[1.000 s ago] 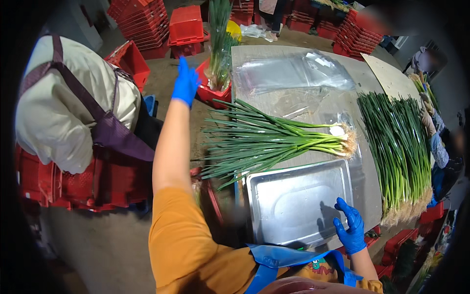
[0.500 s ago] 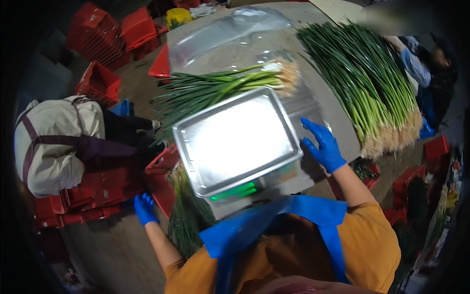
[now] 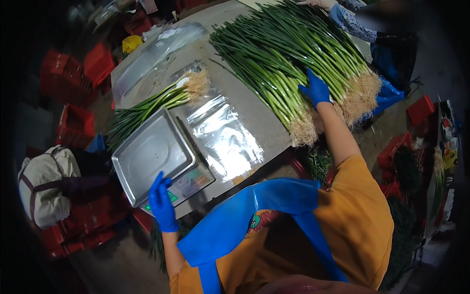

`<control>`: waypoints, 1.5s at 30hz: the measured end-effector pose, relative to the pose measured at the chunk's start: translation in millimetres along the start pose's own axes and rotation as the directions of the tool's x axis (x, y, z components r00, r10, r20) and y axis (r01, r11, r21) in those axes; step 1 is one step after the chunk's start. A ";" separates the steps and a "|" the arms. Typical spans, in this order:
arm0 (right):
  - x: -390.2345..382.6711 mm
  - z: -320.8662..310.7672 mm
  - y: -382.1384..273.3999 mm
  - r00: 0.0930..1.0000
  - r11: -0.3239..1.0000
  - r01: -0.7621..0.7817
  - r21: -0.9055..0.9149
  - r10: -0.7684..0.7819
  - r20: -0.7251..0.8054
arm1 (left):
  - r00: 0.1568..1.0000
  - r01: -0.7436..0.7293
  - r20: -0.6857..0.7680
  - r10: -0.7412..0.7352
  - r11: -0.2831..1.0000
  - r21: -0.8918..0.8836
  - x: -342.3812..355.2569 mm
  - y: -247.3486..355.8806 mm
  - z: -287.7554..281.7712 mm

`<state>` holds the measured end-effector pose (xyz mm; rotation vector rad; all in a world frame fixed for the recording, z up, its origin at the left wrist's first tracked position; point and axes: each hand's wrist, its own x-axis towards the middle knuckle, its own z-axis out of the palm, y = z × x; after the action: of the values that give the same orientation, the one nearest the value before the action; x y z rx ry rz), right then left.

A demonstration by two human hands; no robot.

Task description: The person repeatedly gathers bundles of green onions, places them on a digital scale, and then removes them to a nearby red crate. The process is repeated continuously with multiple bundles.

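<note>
My right hand [image 3: 318, 90], in a blue glove, reaches onto a large pile of spring onions [image 3: 274, 78]. Its thumb is apart from the fingers, which lie against the stalks. My left hand [image 3: 162, 206], gloved the same way, is by the near edge of a weighing scale [image 3: 154, 149], fingers stretched and holding nothing. The scale's metal tray has nothing on it. Behind the scale lies a smaller bunch of spring onions [image 3: 166, 98], roots to the right.
Clear plastic bags [image 3: 225, 142] lie flat on the table between scale and pile, with more plastic sheeting [image 3: 156, 56] at the far left. A co-worker's sleeve [image 3: 350, 22] reaches in at the far right. Red crates [image 3: 76, 125] and another person [image 3: 46, 186] are at left.
My right hand has moved from beside the scale onto the large pile. My left hand has risen from low at the side to the scale's near edge. The view has shifted rightward.
</note>
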<state>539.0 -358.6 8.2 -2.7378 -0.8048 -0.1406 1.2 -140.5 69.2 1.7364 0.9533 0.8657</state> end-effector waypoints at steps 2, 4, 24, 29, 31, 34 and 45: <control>15.9 26.5 34.9 0.974 0.989 -0.064 -0.131 0.090 0.208 | 0.980 -0.077 0.183 0.080 0.997 -0.021 8.2 6.1 36.8; 16.6 28.8 36.2 0.985 0.996 -0.033 -0.082 0.046 0.164 | 0.947 -0.103 0.300 0.114 0.993 -0.053 13.9 4.5 65.2; 13.4 -29.5 103.3 0.997 0.976 0.075 -0.206 -0.075 0.007 | 0.482 0.120 0.870 0.101 0.976 -0.180 72.3 35.2 358.0; 32.0 -38.3 115.0 0.971 0.994 0.017 -0.110 0.010 0.237 | 0.454 0.581 0.891 0.026 0.750 -0.317 89.9 93.9 450.1; 35.2 -31.9 121.6 0.963 0.983 0.055 -0.175 -0.006 0.270 | 0.452 0.799 0.891 -0.041 0.462 -0.384 96.7 83.6 494.9; 39.5 -41.0 108.2 0.935 0.982 0.038 -0.184 0.030 0.354 | 0.404 0.889 0.852 -0.333 0.361 -0.281 106.4 89.4 542.8; 26.8 -87.3 93.9 0.948 0.875 0.099 0.475 -0.228 0.222 | 0.451 0.858 0.830 -0.327 0.413 -0.304 107.3 80.5 568.7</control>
<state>611.3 -446.1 73.5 -2.2601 -0.9973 0.3595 559.9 -289.0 -15.3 0.6964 0.5651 -0.0315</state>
